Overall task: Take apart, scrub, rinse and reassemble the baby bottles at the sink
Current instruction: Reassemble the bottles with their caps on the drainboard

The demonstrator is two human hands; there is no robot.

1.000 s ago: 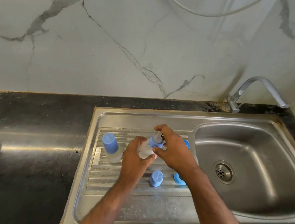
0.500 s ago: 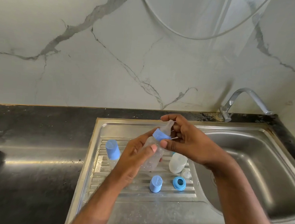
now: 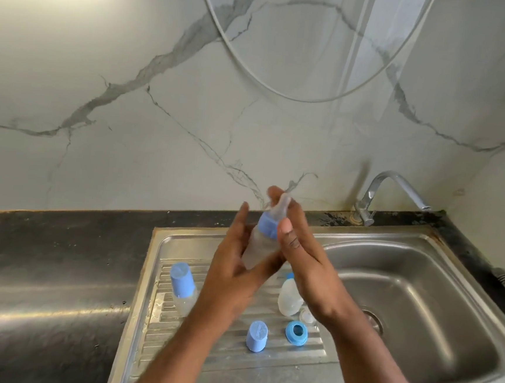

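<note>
We are holding one baby bottle (image 3: 260, 247) up in the air above the drainboard (image 3: 289, 352), between both hands, well clear of the steel. Our left hand (image 3: 232, 269) is cupping the clear body from the left and below, fingers (image 3: 240, 221) mostly straight with the palm pressed to the plastic. Our right hand (image 3: 303, 257) is wrapping the top from the right: its thumb (image 3: 285, 235) is pressing on the blue collar (image 3: 268, 227) and its other fingers are curling behind the teat (image 3: 283, 204).

The bottle's long axis is running from lower left, base in the left palm, up and away to the right, teat toward the wall. So the collar is lying directly under the right thumb, and the right hand is the nearer one for twisting it while the left steadies the body. We are judging that the twist turns about this tilted axis.

Below, a capped bottle (image 3: 182, 287), a bare bottle body (image 3: 289, 297), a loose blue cap (image 3: 257, 336) and a loose blue ring (image 3: 296, 332) are sitting on the drainboard, with the basin (image 3: 417, 312) to the right.
</note>
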